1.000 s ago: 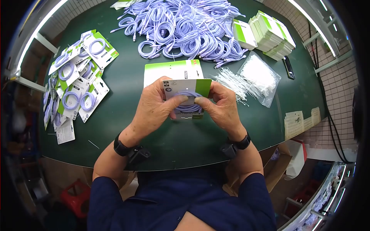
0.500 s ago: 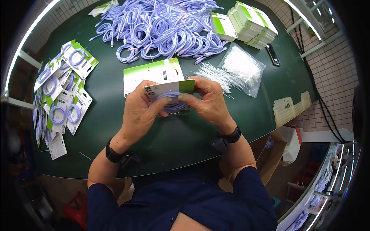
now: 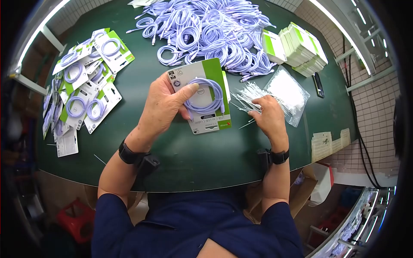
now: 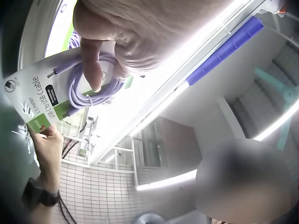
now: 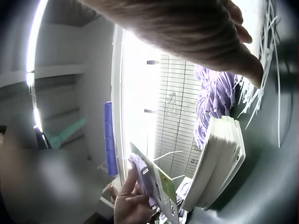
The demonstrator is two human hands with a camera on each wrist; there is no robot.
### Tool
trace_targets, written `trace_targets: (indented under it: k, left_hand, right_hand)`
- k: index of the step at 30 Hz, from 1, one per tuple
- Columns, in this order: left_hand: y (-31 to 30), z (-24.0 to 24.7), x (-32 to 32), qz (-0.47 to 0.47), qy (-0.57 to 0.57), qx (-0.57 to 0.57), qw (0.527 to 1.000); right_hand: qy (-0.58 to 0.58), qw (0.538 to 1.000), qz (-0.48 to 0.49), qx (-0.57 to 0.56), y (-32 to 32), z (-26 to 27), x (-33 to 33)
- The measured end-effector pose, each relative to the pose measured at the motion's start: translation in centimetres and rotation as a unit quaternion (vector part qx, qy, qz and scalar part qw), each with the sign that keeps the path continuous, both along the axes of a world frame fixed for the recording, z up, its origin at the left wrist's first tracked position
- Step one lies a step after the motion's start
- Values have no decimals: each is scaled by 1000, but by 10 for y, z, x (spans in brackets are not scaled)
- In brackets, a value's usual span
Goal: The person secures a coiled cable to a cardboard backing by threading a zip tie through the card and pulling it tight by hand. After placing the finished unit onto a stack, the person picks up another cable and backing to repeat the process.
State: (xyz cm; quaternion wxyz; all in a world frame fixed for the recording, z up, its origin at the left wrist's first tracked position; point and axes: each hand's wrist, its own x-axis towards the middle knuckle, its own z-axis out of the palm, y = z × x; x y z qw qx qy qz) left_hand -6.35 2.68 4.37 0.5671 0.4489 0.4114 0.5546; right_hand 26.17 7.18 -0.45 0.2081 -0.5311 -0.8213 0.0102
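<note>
Card [image 3: 205, 95] and coiled cable [image 3: 220, 92] sit near the middle of the frame, gripped by the left hand [image 3: 160, 106], its thumb on the coil. Both should be light; the card looks thin and stiff (its edges could crease), while the cable probably flexes and springs outward, so pinching both together suits. Right of centre, the right hand [image 3: 272, 119], thumb and fingers parted, is at the white ties [image 3: 249, 96], likely slick, best pinched near one end.

From the head, looks forward and down over the table [image 3: 193, 167]. From the left wrist, looks right past the close left hand [image 4: 124, 30]; from the right wrist, left past the close right hand [image 5: 196, 35]. Shares the card [image 3: 210, 122] across all three.
</note>
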Motion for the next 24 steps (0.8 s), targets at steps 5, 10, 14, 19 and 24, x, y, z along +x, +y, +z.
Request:
trace_targets:
  k: [5,10,14,19,24]
  left_hand:
    - [0,-1,-2,-21,-27,-4,999]
    - [-3,3,4,-19,-10,11,1000]
    - [-13,16,6,-22,7,39,999]
    - [-29,36,3,21,40,100,994]
    - [-31,30,0,80,100,205,970]
  right_hand:
    - [33,995,-26,-95,12,-20,7]
    - [63,997,-26,-47,12,-22,3]
    - [117,992,-25,-41,11,-23,3]
    - [185,982,-29,-28,14,-22,1]
    - [278,960,-38,14,16,-23,-4]
